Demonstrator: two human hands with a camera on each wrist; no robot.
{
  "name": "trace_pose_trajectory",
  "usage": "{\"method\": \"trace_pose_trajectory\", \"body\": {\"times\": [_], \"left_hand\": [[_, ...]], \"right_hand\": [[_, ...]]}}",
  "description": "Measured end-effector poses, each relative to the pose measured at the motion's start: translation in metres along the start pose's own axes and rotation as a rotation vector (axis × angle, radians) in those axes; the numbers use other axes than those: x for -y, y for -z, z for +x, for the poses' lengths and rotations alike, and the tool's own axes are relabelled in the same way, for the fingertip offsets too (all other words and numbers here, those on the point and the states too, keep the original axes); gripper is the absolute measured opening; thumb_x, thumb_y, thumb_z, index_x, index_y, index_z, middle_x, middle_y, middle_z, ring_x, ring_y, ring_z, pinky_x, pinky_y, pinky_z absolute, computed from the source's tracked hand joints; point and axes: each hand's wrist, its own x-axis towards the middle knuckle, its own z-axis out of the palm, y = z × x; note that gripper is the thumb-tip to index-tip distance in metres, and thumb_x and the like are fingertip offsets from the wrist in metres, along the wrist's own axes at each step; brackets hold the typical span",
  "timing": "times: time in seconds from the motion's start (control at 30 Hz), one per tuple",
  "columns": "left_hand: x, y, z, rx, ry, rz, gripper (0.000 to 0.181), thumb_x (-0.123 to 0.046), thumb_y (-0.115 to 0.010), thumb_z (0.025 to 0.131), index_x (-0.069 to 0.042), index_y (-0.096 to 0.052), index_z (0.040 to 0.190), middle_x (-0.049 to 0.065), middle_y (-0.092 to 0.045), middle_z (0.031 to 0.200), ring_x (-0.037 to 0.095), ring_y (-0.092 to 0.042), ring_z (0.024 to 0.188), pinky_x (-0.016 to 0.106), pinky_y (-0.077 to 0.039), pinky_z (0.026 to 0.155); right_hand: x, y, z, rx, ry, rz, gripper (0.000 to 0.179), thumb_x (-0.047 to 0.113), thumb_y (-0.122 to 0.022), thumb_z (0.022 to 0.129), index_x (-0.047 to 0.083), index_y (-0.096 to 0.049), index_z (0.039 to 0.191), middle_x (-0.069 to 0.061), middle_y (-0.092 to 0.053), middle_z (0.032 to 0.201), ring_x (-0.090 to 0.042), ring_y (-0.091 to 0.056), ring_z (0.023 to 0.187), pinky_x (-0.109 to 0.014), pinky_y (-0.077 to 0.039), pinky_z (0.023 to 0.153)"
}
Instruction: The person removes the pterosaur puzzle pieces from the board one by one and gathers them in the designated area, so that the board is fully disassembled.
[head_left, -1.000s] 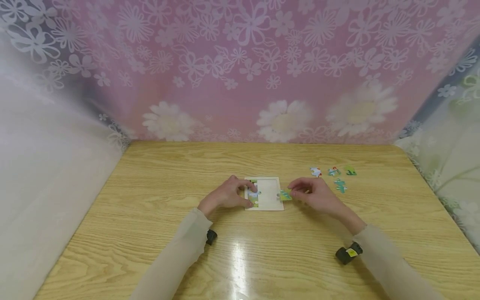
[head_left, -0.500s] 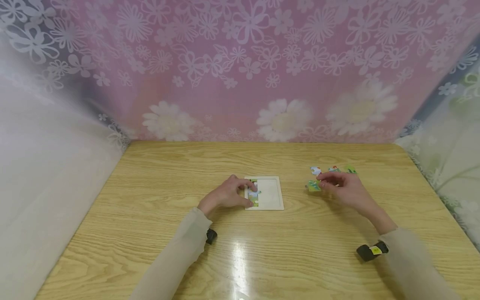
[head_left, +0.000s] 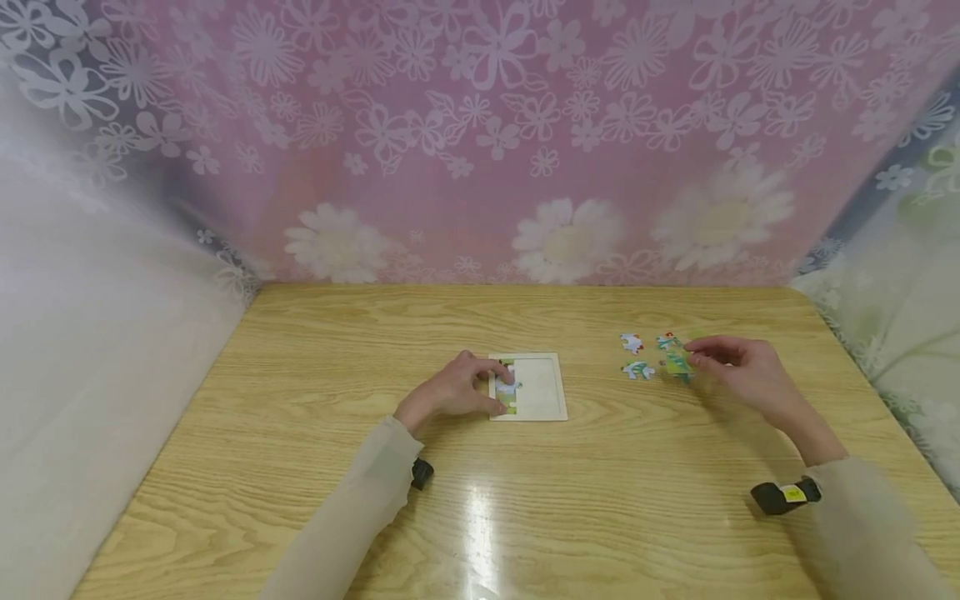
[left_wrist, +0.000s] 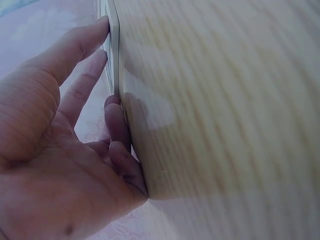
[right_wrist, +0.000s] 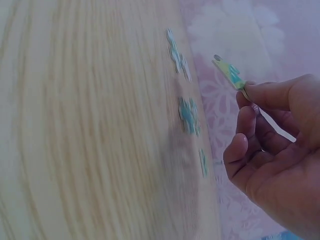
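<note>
Right hand [head_left: 752,381] pinches a green puzzle piece [head_left: 677,360]; left hand [head_left: 452,387], thumb spread wide, touches the tray [head_left: 540,390].

Free tabletop [head_left: 592,450] right of frame [head_left: 561,392], pieces [head_left: 638,371] beyond

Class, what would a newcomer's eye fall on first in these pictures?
A pink backdrop with white flowers tops the head view. Below, on the yellow wood-grain table, the left hand touches a square whitish puzzle tray. Farther right, the right hand pinches a green jigsaw piece near loose multicoloured pieces.
</note>
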Motion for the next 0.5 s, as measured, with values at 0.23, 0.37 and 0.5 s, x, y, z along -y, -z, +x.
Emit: {"method": "trace_pose_trajectory", "body": {"times": [0.23,0.37,0.5], "left_hand": [[-0.001,0.000,-0.001,-0.003,0.014,-0.020,0.034,-0.026,-0.081,0.090,-0.025,-0.070,0.122,0.010,-0.047,0.122,0.024,-0.042,0.105,0.041,-0.040,0.088],[-0.001,0.000,0.000,-0.001,0.020,-0.013,0.034,-0.026,-0.081,0.090,-0.026,-0.070,0.123,0.010,-0.047,0.123,0.024,-0.041,0.105,0.041,-0.040,0.088],[0.000,0.000,0.000,0.000,0.015,-0.005,0.034,-0.027,-0.081,0.090,-0.027,-0.070,0.123,0.010,-0.047,0.123,0.023,-0.042,0.103,0.041,-0.041,0.086]], "right_hand": [[-0.017,0.016,-0.002,-0.019,-0.012,0.006,0.035,0.026,-0.062,0.104,-0.001,-0.067,0.126,0.027,-0.068,0.101,0.007,-0.065,0.088,-0.021,-0.055,0.071],[-0.027,0.022,-0.002,-0.018,-0.039,-0.016,0.039,0.029,-0.062,0.103,-0.001,-0.066,0.128,0.031,-0.066,0.100,0.013,-0.061,0.087,-0.019,-0.053,0.071],[-0.038,0.027,-0.001,-0.007,-0.054,-0.042,0.040,0.031,-0.062,0.104,0.001,-0.066,0.129,0.031,-0.065,0.100,0.012,-0.060,0.087,-0.022,-0.052,0.069]]}}
